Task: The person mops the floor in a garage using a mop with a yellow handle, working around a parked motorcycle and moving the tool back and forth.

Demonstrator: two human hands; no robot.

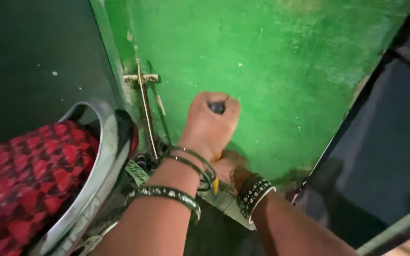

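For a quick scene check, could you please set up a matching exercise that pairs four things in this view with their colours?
Things:
1. wall
2. patterned cloth
3. tool handle under the left hand: handle
4. knob in the left fist

Colours:
A. yellow
B. dark grey
C. green
D. red and black

Pairs: 1-C, 2-D, 3-A, 4-B. The right hand sits lower, partly hidden behind the left wrist, and what it grips cannot be told.
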